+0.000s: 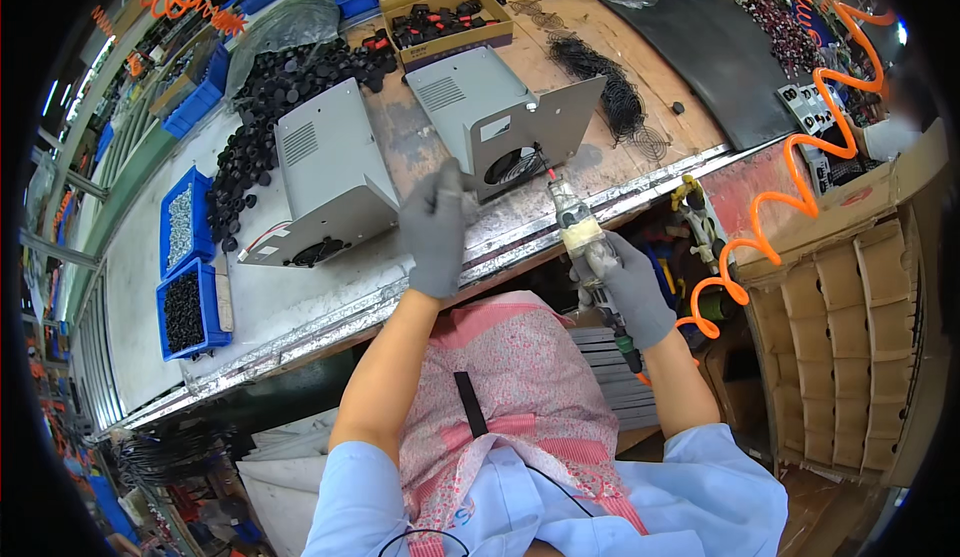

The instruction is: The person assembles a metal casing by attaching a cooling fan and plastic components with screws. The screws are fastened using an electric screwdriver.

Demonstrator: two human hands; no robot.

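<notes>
My right hand (625, 282), in a grey glove, is wrapped round an air screwdriver (578, 222). The tool's bit points up and left, close to the right side of a round fan (513, 165) in the end panel of a grey sheet-metal housing (470, 92). My left hand (435, 232), also gloved, is raised just left of that panel, with its fingers apart and partly bent; nothing shows in them. To its left stands a second grey housing (330, 152), whose lower panel also carries a dark fan (318, 251).
Black caps (262, 107) lie heaped behind the left housing. Blue bins hold silver screws (180, 225) and black screws (184, 309). Wire fan guards (605, 82) and a carton (455, 42) of black-and-red parts are farther back. An orange coiled hose (770, 217) hangs at right, above a divided cardboard box (840, 347).
</notes>
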